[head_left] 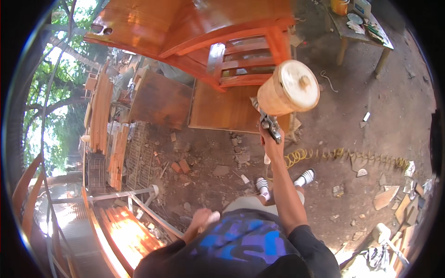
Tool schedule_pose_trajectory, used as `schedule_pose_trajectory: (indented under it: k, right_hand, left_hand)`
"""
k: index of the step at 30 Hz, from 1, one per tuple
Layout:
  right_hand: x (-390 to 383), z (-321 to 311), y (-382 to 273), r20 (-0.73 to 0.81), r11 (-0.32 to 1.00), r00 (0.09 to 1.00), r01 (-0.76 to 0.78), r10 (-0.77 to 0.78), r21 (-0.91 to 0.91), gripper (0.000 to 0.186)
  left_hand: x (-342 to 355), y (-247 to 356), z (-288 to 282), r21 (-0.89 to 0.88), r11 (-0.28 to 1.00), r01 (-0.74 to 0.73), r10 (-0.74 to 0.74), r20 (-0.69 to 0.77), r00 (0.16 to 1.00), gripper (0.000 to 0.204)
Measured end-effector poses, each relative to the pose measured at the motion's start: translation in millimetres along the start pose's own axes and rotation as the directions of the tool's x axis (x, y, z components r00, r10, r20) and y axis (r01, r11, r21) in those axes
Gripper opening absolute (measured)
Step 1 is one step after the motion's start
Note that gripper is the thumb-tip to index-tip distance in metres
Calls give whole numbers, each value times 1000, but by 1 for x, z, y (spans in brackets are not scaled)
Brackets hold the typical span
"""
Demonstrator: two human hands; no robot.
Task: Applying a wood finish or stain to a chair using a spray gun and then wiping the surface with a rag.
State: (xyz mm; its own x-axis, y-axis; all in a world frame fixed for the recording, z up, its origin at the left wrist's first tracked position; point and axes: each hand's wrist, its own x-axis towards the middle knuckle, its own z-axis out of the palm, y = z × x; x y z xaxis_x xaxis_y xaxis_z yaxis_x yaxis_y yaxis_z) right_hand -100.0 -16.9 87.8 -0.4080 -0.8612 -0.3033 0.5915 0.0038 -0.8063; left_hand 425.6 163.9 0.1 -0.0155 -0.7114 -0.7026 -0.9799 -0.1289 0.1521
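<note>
My right hand (271,139) grips a metal spray gun (270,124) with a large paint-spattered cup (288,87) on top, held just in front of the orange-varnished wooden chair (250,60). A coiled yellow hose (333,154) trails below the gun across the dirt. The chair stands on a brown wooden board (218,111), beside a glossy orange wooden panel (130,25). My left hand (201,218) is low beside my waist, fingers curled round a small pale thing I cannot make out.
A worktable (352,34) with containers stands at upper right. Planks (99,111), a darker board (157,99) and wire mesh (141,157) lie at left, a metal frame (102,197) at lower left. Rubble and offcuts (403,208) lie on the dirt at right.
</note>
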Motion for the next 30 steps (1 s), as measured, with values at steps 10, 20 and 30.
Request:
schedule_pose_trajectory:
  k: [10, 20, 30]
  right_hand:
    - [31, -177, -221, -85, 950, 949, 296, -304, -96, 13]
    - [193, -197, -406, 118, 854, 852, 518, -511, -38, 43]
    - [365, -164, -511, 320, 943, 887, 312, -333, 117, 43]
  left_hand:
    - [101, 423, -63, -272, 882, -384, 277, -359, 891, 30]
    - [176, 719, -54, -583, 633, -509, 567, -99, 818, 44]
    - [299, 931, -86, 38, 906, -422, 409, 181, 894, 67]
